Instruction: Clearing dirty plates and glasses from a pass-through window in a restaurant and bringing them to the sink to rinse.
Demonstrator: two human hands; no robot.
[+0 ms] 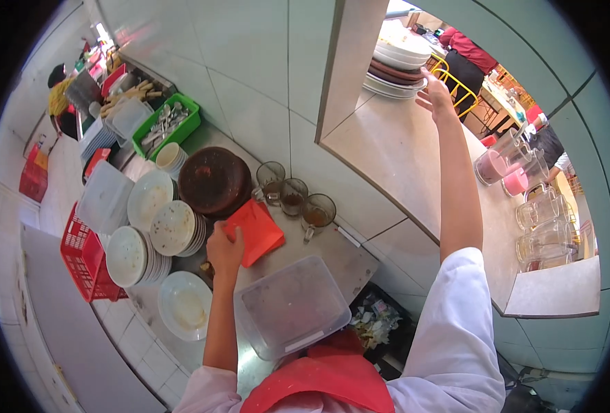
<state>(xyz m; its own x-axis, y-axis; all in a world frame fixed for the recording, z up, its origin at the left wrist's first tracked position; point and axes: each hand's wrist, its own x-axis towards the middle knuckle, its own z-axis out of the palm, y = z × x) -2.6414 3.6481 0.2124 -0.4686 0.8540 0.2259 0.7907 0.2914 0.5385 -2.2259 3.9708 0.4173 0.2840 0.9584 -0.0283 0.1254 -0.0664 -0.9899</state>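
My left hand (226,249) is on the near left edge of a red-orange folded cloth or sheet (256,232) on the metal counter; its finger closure is hard to make out. My right hand (435,93) reaches through the wall opening, fingers apart, at the side of stacked white and brown plates (395,72) on the ledge. Left of the red item stand stacks of used small plates (172,228) and a round dark brown stack (215,180). Beyond it are glass mugs with brown remains (317,210). A used white plate (185,305) lies near my left forearm.
A clear plastic container (293,308) sits at the counter's near edge, beside a black bin of waste (377,317). Glass mugs (542,242) line the ledge. A green cutlery basket (166,126) and red crate (90,263) are left. People are in the background.
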